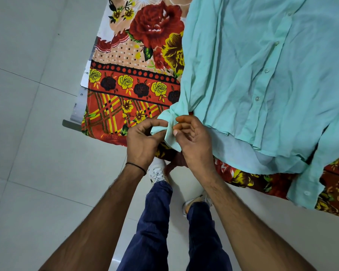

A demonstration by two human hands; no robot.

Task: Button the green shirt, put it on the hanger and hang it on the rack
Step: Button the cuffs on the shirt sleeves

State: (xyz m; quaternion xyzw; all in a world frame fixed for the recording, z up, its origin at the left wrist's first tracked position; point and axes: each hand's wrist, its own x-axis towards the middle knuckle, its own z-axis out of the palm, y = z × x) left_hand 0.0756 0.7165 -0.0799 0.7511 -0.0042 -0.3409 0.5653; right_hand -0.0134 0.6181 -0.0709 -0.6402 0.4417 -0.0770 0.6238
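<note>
My left hand (143, 140) and right hand (194, 139) pinch the green shirt (243, 75) cuff (170, 138); it lies lengthwise away from me, hem nearest, on floral bedsheet (125, 85), tiled floor (37, 143) below

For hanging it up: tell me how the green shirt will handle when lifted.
Probably floppy: the green shirt lies wrinkled, one end drooping off the floral sheet. Likely light: its cuff bunches where left hand and right hand pinch it.
</note>
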